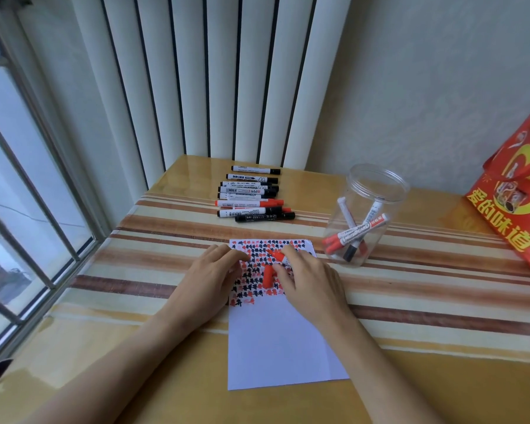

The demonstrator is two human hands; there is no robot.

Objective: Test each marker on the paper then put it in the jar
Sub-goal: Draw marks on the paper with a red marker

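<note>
Paper (276, 341) lies at bench (426, 304) centre, near front edge. Left hand (210, 278) rests on paper's left side; right hand (311, 281) on its right, gripping marker (276, 255) with tip on sheet. Cap (267, 276) lies on paper between hands. Row of markers (251, 194) lies behind paper, toward radiator (214, 75). Jar (364, 215) stands right of paper, markers inside. Bag (514, 197) at far right. Window (22, 185) left of bench.

Looks like a room in a home. Glossy striped table (410, 301) pushed into a corner beside a barred window (28, 179), white vertical blinds (211, 78) behind, a red printed gift bag (514, 203) against papered wall.
</note>
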